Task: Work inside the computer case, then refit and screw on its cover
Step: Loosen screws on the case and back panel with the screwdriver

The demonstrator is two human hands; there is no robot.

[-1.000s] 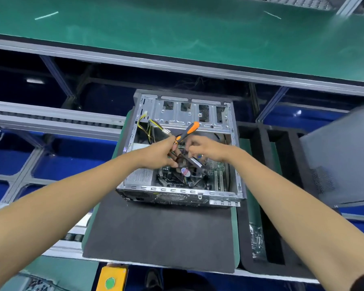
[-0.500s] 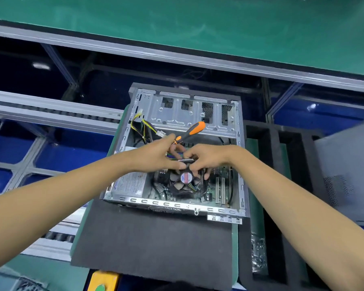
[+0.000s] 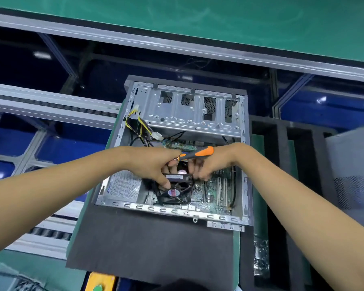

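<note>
The open computer case (image 3: 135, 131) lies on a black foam mat (image 3: 147, 242), its motherboard facing up. Both of my hands are inside it, over the black cooler fan (image 3: 173, 194) with a red and blue sticker. My left hand (image 3: 153, 164) holds an orange and black screwdriver (image 3: 198, 154), whose handle points right across my right wrist, and its thumb rests on the fan's upper edge. My right hand (image 3: 210, 164) curls its fingers over a black part at the top of the fan. The fingertips of both hands are partly hidden. The grey cover panel (image 3: 355, 175) lies at the far right.
A black foam tray (image 3: 282, 148) with long slots stands between the case and the cover. A small clear bag (image 3: 261, 259) lies in its near end. Roller rails (image 3: 51, 101) run at the left, and a green shelf (image 3: 198, 24) hangs above. A yellow button box (image 3: 99, 280) sits at the front edge.
Both hands have sunk lower into the case onto the fan. The screwdriver handle has tipped flatter, now lying across my right wrist. The view has come closer to the case.
</note>
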